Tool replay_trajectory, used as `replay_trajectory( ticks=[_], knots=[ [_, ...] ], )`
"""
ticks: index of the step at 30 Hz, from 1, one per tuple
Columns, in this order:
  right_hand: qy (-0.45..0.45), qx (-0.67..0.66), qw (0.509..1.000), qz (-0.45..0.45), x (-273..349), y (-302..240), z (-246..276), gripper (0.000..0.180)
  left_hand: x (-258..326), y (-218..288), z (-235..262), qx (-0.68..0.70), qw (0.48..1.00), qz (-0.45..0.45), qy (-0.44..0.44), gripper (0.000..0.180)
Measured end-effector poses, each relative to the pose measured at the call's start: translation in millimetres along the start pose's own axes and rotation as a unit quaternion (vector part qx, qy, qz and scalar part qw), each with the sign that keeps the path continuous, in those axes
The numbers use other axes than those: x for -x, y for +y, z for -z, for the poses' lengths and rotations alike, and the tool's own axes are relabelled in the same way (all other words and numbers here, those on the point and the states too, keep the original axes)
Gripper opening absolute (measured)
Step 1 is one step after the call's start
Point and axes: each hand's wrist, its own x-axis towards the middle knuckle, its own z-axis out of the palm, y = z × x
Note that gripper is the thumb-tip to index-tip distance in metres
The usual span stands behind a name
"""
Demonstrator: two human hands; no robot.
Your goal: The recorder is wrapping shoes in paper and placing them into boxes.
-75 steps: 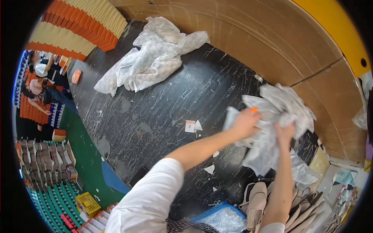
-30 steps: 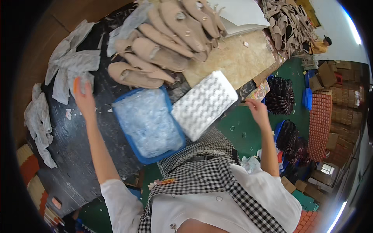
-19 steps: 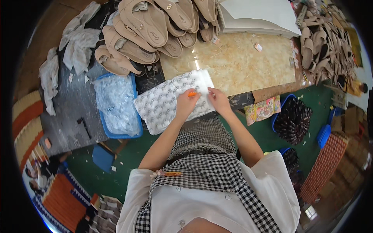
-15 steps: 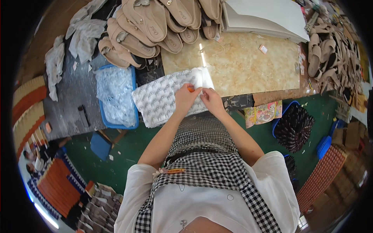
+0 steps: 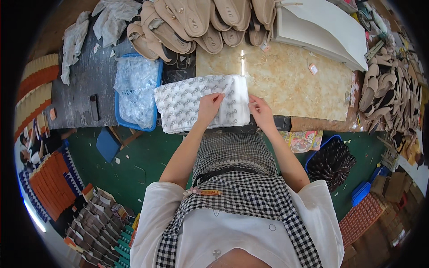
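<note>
A marbled tan table top (image 5: pixel 286 85) fills the upper centre of the frame, with a dark bench (image 5: pixel 85 85) beside it at upper left. Along the top edge lies a row of beige sandals (image 5: pixel 196 20), their far ends cut off by the rim. A stack of white sheets (image 5: pixel 321 27) sits at upper right, and a heap of more sandals (image 5: pixel 384 94) crowds the right edge, too bent by the lens to count. Grey rags (image 5: pixel 107 20) lie at upper left. A blue tray (image 5: pixel 117 120) of clear plastic bags sits left of centre. Below the table, at right, a blue bin (image 5: pixel 333 163) holds dark pieces that are hard to make out.

The stack of white patterned tissue paper (image 5: pixel 187 105) lies at the table's near edge, just above centre, nothing covering it but the hands. The left hand (image 5: pixel 210 105) rests on the paper with its fingertips pinching up a corner of the top sheet. The right hand (image 5: pixel 261 111) sits at the stack's right edge, fingers curled loosely; whether it grips a sheet cannot be told.
</note>
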Motion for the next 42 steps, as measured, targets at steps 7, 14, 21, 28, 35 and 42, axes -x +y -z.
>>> replay_trajectory(
  ticks=[7, 14, 21, 28, 35, 42],
  knots=[
    [-0.053, -0.04, 0.997, 0.045, 0.6, -71.2, -17.3, 0.028, 20.2, -8.6, 73.6, 0.29, 0.939, 0.071, 0.172, 0.028],
    [-0.182, -0.045, 0.972, 0.141, -20.0, -237.4, -140.3, 0.025, 77.7, 50.3, 215.2, 0.307, 0.937, 0.022, 0.165, 0.023],
    [-0.193, -0.09, 0.959, 0.189, -16.5, -346.5, -219.7, 0.02, 107.4, 17.0, 345.9, 0.428, 0.89, 0.01, 0.156, 0.028],
    [-0.187, -0.078, 0.93, 0.307, -26.2, -402.1, -248.4, 0.016, 113.6, 36.1, 405.1, 0.195, 0.928, -0.071, 0.308, 0.016],
    [-0.086, 0.096, 0.93, 0.345, -54.5, -372.6, -230.2, 0.015, 63.4, 46.0, 349.8, 0.22, 0.921, -0.087, 0.309, 0.021],
    [-0.139, 0.014, 0.983, 0.121, -87.7, -283.2, -172.7, 0.019, 36.7, 15.5, 316.4, 0.304, 0.912, -0.032, 0.272, 0.02]
  ],
)
